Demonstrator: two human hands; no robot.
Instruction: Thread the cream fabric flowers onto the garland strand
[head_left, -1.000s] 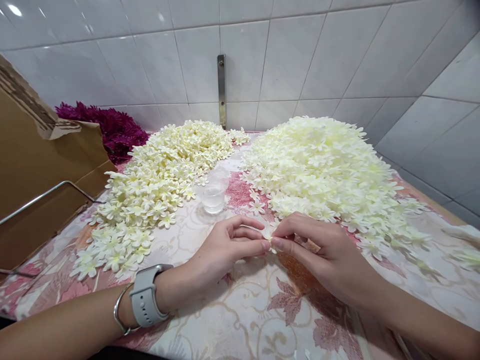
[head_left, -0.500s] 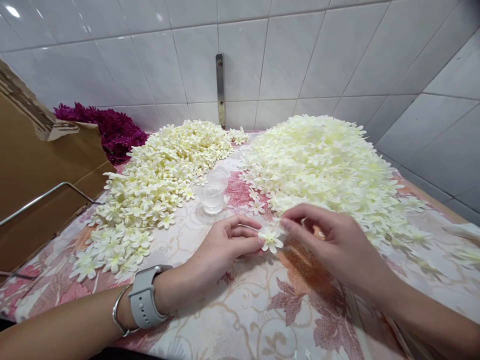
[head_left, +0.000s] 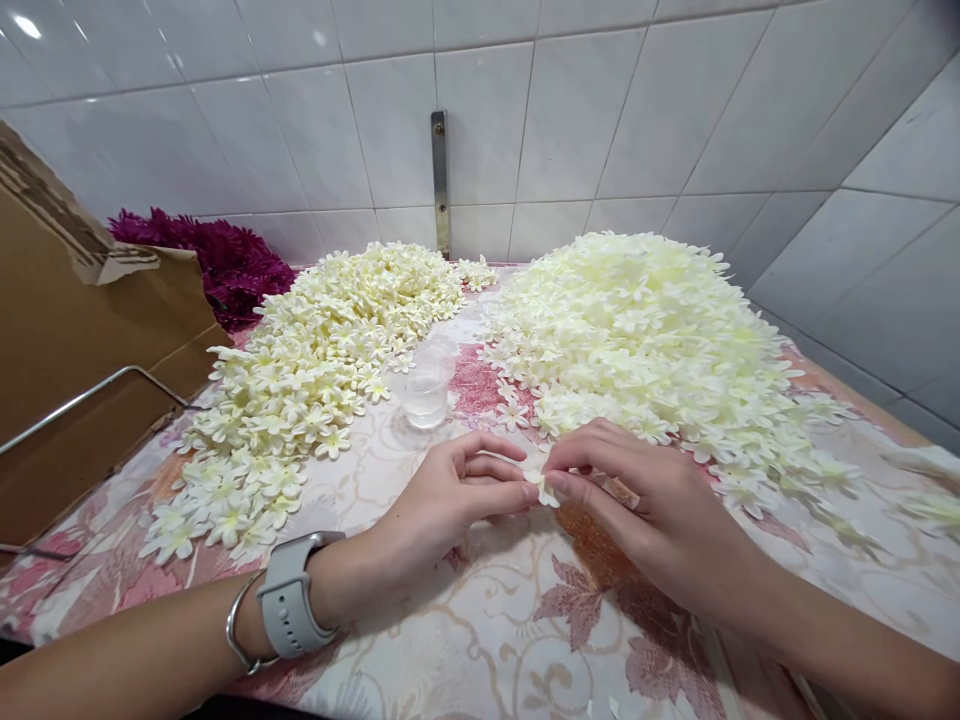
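Note:
A small cream fabric flower (head_left: 541,483) is pinched between the fingertips of both hands, low over the floral tablecloth (head_left: 480,640). My left hand (head_left: 442,505), with a grey watch and a bangle on its wrist, grips it from the left, thumb against forefinger. From the right, my right hand (head_left: 652,510) closes thumb and forefinger on the same flower. Most of the flower is hidden by the fingers. A big heap of cream flowers (head_left: 660,330) lies just behind my right hand. A flatter spread of cream flowers (head_left: 315,380) lies to the left.
A small clear plastic cup (head_left: 425,392) stands between the two heaps. Purple flowers (head_left: 217,255) lie at the back left. A cardboard box (head_left: 82,340) with a metal bar stands at the left. White tiled walls close the back and right.
Half a second ago my right hand was lifted off and the flower showed open in my left fingers. Now the right fingers have come back down and pinch it again.

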